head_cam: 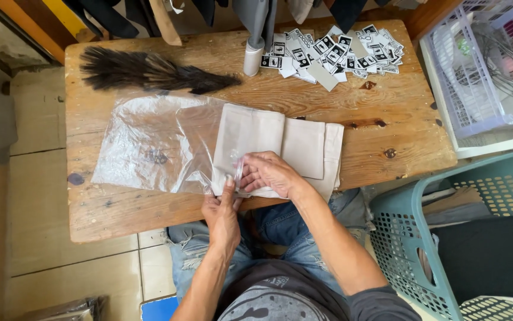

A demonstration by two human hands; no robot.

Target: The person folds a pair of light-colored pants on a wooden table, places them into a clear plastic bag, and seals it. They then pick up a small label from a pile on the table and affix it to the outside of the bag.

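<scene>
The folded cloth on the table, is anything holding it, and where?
Both hands grip it at its near edge: the left hand pinches the plastic bag mouth there, the right hand presses the folded cloth.

Your bare wood right of the folded cloth gives free room. Left side's covered by the clear plastic bag, flat, passable. Far edge blocked: feather duster at left, white roller mid, pile of printed tags at right. Baskets crowd the table's right end.
</scene>
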